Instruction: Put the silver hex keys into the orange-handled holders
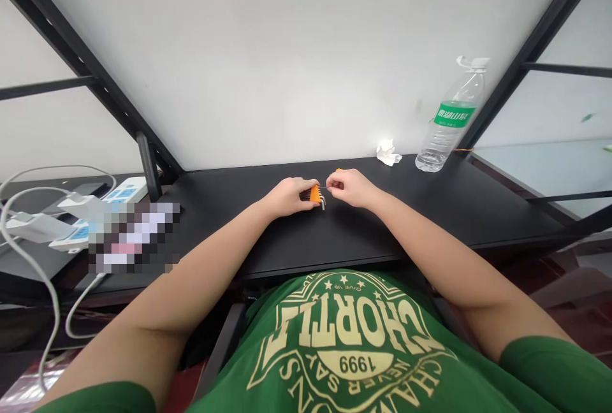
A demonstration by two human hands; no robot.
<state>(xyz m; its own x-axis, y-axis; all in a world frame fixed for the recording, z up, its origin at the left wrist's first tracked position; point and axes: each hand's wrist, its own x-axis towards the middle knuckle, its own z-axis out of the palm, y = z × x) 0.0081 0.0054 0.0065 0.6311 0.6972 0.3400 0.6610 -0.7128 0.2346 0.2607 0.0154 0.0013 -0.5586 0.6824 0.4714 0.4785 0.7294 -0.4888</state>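
head view: we grip the orange holder (314, 194) between the thumb and fingers of the left hand (288, 197), over the black tabletop (287, 241); bent metal keys (323, 201) project from it. our right hand (352, 188) is closed in a pinch on what appears to be a thin key (323, 187), just beside the holder. we judge that poor alignment or a narrow pinch could make the thin key bind or slip; a slack left grip could let the holder twist. our forearms converge forward, palms turned inward.
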